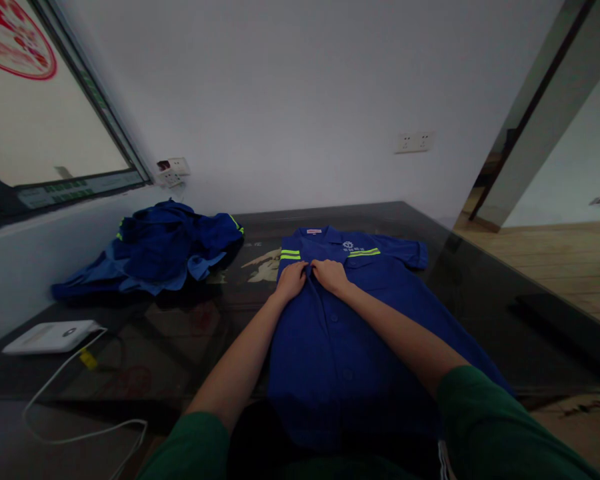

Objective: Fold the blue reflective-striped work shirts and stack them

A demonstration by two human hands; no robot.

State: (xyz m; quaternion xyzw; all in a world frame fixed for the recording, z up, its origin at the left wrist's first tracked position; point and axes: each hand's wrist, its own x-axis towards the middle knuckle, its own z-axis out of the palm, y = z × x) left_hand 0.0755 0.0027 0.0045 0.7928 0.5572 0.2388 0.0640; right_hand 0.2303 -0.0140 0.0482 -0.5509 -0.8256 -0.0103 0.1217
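Observation:
A blue short-sleeved work shirt with yellow-green stripes and a white chest logo lies front up, its collar toward the wall. My left hand pinches the shirt's front edge just below the stripe on the left side. Close beside it, my right hand pinches the front placket with bent fingers. The two sets of fingertips almost meet at the placket. Buttons show farther down the front. The shirt's left-side sleeve is not visible.
The shirt lies on a dark, glossy table. A heap of blue clothes sits at the back left. Nearer on the left are a white device and its white cable. A wall rises behind the table.

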